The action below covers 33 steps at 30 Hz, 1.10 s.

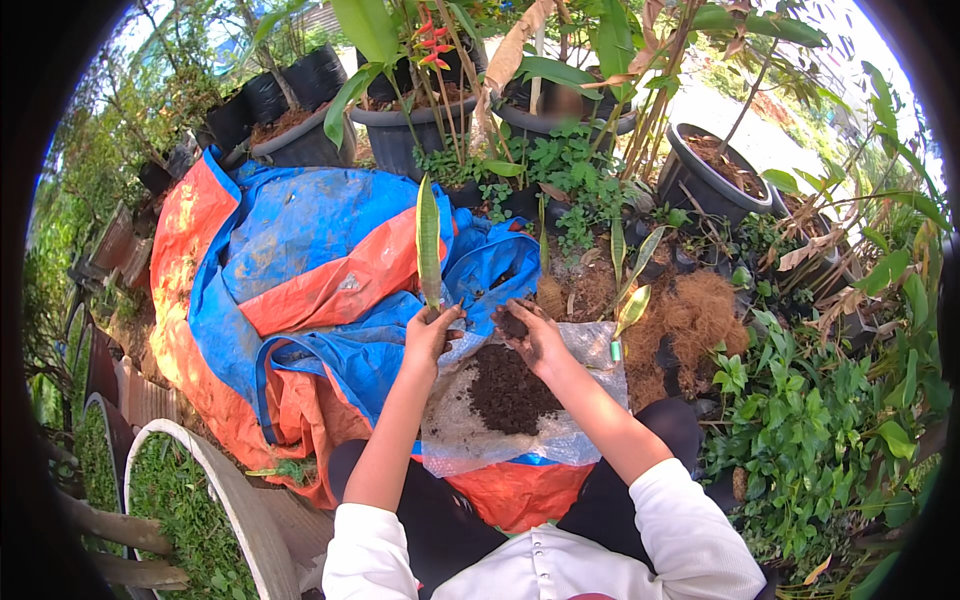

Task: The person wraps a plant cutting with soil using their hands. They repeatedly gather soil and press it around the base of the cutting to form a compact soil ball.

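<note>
My left hand (pixel 430 334) holds a snake plant leaf (pixel 428 244) by its lower end, the leaf standing upright with yellow edges. Dark soil lies in the fingers of my right hand (pixel 531 335), a little to the right and apart from the left. Below both hands a heap of dark soil (pixel 511 394) rests on a sheet of bubble wrap (pixel 589 442). At the wrap's right edge are a yellow-edged leaf (pixel 634 311) and a small green cylinder (pixel 616 351). The base of the held leaf is hidden by my fingers.
A blue and orange tarpaulin (pixel 300 225) spreads beneath and to the left. Brown coconut fibre (pixel 701 315) lies at the right. Black plant pots (pixel 409 135) line the back, with a tilted one (pixel 712 176) farther right. Leafy plants (pixel 795 420) grow at the right; a curved concrete rim (pixel 217 480) stands lower left.
</note>
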Available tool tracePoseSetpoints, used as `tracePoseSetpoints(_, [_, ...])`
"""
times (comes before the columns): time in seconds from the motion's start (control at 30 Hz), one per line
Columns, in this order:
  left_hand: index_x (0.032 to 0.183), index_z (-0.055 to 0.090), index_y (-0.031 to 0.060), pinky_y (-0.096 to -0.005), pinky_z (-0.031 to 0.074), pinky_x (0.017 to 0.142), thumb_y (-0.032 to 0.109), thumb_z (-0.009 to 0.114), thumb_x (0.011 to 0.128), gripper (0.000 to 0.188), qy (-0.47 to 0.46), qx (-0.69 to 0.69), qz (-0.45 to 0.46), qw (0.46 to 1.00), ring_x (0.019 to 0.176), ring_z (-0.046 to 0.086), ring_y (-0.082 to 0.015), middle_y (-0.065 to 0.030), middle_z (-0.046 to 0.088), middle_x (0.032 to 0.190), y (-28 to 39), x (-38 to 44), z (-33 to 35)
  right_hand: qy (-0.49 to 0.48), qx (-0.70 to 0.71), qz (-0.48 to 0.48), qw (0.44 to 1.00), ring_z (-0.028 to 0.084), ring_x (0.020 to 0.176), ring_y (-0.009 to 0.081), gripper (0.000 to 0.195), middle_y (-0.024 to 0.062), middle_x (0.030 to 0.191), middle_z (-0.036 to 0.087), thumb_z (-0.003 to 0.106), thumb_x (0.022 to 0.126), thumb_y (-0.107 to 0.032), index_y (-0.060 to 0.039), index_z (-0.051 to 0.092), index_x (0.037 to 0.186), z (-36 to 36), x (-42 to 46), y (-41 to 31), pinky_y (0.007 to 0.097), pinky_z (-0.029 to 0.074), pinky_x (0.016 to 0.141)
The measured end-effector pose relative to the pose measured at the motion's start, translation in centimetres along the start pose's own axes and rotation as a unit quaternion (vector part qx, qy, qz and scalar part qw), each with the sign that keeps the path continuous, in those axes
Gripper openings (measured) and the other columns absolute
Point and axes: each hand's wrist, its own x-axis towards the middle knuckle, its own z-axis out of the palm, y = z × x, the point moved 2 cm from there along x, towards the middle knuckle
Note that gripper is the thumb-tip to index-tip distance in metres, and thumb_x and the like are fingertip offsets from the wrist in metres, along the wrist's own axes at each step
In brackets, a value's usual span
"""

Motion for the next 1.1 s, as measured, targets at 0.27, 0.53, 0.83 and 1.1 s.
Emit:
tracePoseSetpoints(0.27, [0.088, 0.056, 0.0103, -0.0194, 0.036, 0.049, 0.024, 0.066, 0.077, 0.02, 0.0, -0.002, -0.008, 1.0, 0.06, 0.054, -0.0073, 0.0004, 0.064, 0.083, 0.0, 0.2, 0.3, -0.029, -0.016, -0.004, 0.999, 0.061, 0.09, 0.0213, 0.018, 0.0081, 0.097, 0.062, 0.059, 0.084, -0.011, -0.0006, 0.057, 0.098, 0.4, 0.1, 0.4, 0.034, 0.05, 0.08])
tracePoseSetpoints(0.53, [0.09, 0.056, 0.0077, -0.019, 0.036, 0.044, 0.022, 0.065, 0.079, 0.02, 0.001, -0.013, -0.002, 1.0, 0.055, 0.055, -0.0073, -0.0014, 0.065, 0.082, 0.5, -0.8, 0.7, -0.026, -0.036, -0.033, 0.998, 0.06, 0.091, 0.0221, 0.015, 0.0097, 0.094, 0.062, 0.055, 0.086, -0.013, -0.0005, 0.057, 0.095, 0.6, 0.0, 0.7, 0.0348, 0.05, 0.081])
tracePoseSetpoints(0.83, [0.092, 0.056, 0.0077, -0.0185, 0.036, 0.043, 0.022, 0.065, 0.079, 0.021, 0.021, -0.003, 0.011, 1.0, 0.054, 0.055, -0.0069, -0.001, 0.065, 0.083, 0.8, -3.6, -0.1, 0.008, 0.045, 0.094, 0.995, 0.059, 0.089, 0.0229, 0.022, 0.0079, 0.087, 0.062, 0.053, 0.085, -0.028, -0.007, 0.055, 0.083, 1.1, -1.1, 0.8, 0.0365, 0.044, 0.081])
tracePoseSetpoints(1.1, [0.088, 0.056, 0.008, -0.0184, 0.036, 0.043, 0.021, 0.064, 0.079, 0.017, 0.016, 0.01, 0.026, 0.999, 0.051, 0.05, -0.0056, 0.0001, 0.064, 0.081, 0.4, -6.1, -1.6, -0.118, 0.068, 0.017, 0.99, 0.058, 0.096, 0.0278, 0.025, 0.0152, 0.098, 0.06, 0.05, 0.088, -0.019, 0.0035, 0.054, 0.098, 0.8, -1.2, 1.2, 0.0391, 0.045, 0.088])
